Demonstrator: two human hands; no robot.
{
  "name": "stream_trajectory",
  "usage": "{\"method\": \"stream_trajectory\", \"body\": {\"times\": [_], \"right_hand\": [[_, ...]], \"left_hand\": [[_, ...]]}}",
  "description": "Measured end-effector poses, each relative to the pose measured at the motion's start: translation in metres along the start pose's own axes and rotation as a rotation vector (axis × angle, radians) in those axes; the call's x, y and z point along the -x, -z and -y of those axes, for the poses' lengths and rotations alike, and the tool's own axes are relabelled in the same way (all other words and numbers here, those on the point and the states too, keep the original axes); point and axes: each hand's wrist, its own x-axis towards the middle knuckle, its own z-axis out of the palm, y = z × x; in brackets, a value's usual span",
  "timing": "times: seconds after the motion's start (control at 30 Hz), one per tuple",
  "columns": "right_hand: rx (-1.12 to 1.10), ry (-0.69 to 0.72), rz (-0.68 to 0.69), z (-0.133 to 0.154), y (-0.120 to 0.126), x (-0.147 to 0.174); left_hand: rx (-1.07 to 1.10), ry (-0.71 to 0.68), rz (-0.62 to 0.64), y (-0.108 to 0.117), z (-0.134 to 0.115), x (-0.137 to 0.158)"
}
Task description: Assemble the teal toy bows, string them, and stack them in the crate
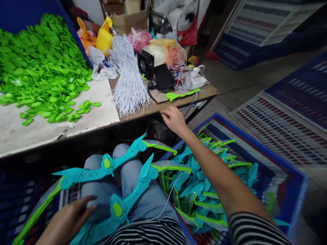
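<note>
Two turquoise toy bows lie across my lap, each with lime-green arms and a green six-sided piece in the middle: a farther toy bow (95, 173) and a nearer toy bow (135, 194). A thin white string (170, 194) hangs from the nearer one's right tip. My left hand (70, 219) is beside the nearer bow, fingers stretched out and apart, with nothing seen in it. Over the table's front edge, my right hand (175, 119) has its fingers curled together. Whatever they may hold is hidden. Close to it lie a bundle of white strings (129, 78) and a lime-green bow arm (182, 95).
A large pile of green plastic pieces (48, 68) covers the left of the table (102, 115). A black fan (145, 63), cables and a power strip (198, 81) lie farther right. A blue crate (297, 183) at my right holds many bows. More crates (255, 37) stand beyond.
</note>
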Motion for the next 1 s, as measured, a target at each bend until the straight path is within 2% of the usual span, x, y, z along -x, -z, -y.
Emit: {"method": "stream_trajectory", "body": {"times": [0.1,0.17,0.27,0.37,0.43,0.53,0.6,0.67,0.77,0.83,1.0], "right_hand": [[0.050,-0.048,0.018,0.031,-0.021,-0.085],[0.085,-0.098,0.070,0.044,-0.030,-0.117],[0.103,-0.152,0.132,0.052,-0.034,-0.135],[-0.084,-0.193,0.071,0.050,-0.026,-0.132],[-0.357,-0.250,0.024,0.048,-0.015,-0.121],[-0.816,-0.383,0.082,0.049,0.004,-0.088],[-1.039,-0.470,0.158,0.050,0.012,-0.058],[-1.180,-0.531,0.174,0.050,0.016,-0.027],[-1.297,-0.579,0.101,0.044,0.014,0.017],[-1.334,-0.591,0.084,0.038,0.013,0.043],[-1.272,-0.534,0.304,0.027,0.013,0.087]], "left_hand": [[0.148,-0.164,0.055,-0.017,-0.044,-0.041],[0.236,-0.227,0.086,-0.033,-0.073,-0.057],[0.345,-0.248,0.151,-0.051,-0.097,-0.065],[0.478,-0.241,0.131,-0.053,-0.105,-0.073],[0.592,-0.211,0.006,-0.046,-0.112,-0.089],[0.820,-0.149,-0.214,-0.034,-0.138,-0.127],[1.025,-0.114,-0.234,-0.030,-0.164,-0.153],[1.181,-0.077,-0.147,-0.034,-0.190,-0.170],[1.225,-0.063,0.083,-0.048,-0.215,-0.176],[1.181,-0.096,0.201,-0.058,-0.219,-0.172],[0.869,-0.249,0.364,-0.067,-0.209,-0.166]]}}
